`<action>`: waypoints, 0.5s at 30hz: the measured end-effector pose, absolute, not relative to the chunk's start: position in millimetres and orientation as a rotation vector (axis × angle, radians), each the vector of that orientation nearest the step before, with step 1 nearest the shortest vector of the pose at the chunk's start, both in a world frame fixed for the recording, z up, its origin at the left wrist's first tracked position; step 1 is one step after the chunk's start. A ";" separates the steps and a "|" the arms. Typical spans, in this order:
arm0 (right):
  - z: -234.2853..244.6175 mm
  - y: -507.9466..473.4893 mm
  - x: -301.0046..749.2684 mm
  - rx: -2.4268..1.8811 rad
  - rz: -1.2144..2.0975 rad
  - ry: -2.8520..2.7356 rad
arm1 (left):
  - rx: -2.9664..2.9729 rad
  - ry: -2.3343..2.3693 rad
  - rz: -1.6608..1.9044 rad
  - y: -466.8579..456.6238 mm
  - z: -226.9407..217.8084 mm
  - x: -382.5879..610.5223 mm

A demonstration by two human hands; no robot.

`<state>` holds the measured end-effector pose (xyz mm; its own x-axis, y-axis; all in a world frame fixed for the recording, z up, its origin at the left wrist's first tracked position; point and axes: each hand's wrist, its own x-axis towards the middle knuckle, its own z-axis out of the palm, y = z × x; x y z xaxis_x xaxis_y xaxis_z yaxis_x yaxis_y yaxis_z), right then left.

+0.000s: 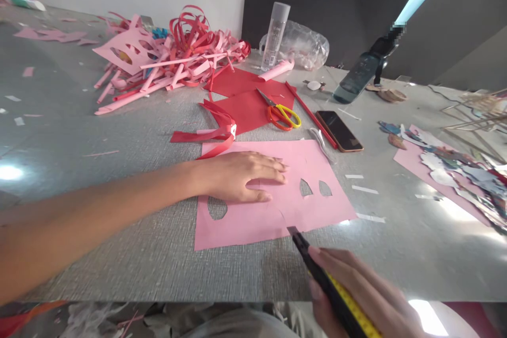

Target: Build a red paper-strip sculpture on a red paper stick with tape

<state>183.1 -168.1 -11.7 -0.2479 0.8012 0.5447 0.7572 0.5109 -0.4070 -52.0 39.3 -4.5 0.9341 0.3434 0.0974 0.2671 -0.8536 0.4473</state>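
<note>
A pink sheet of paper (253,227) lies flat near the table's front edge, with a rounded hole at its left and two small leaf-like holes right of centre. My left hand (245,177) rests flat on the sheet, fingers stretched toward the right. A curved line shows on the paper just right of that hand. In my right hand (360,285) is a black and yellow utility knife (330,280), its blade at the sheet's lower edge. Whether the blade touches the paper I cannot tell.
Red sheets (249,111) with scissors (283,113) lie behind. A phone (339,130), a red stick (311,115) and a blue bottle (358,76) stand or lie to the right. Pink and red paper strips (178,58) pile up at the back left. Cut-outs (455,163) lie far right.
</note>
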 end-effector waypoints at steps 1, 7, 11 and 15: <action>-8.5 -161.6 186.1 -1.257 0.160 -2.007 | 2.655 0.441 0.241 39.7 -4.7 -52.0; 16.3 -99.3 211.2 -1.039 0.689 -2.170 | 2.652 0.403 0.261 42.7 -4.3 -52.5; 12.5 -75.2 217.8 -0.816 1.070 -2.092 | 2.632 0.400 0.268 43.5 -3.4 -53.1; 6.1 -71.9 215.4 -0.775 1.222 -2.020 | 2.625 0.388 0.278 43.5 -3.3 -53.0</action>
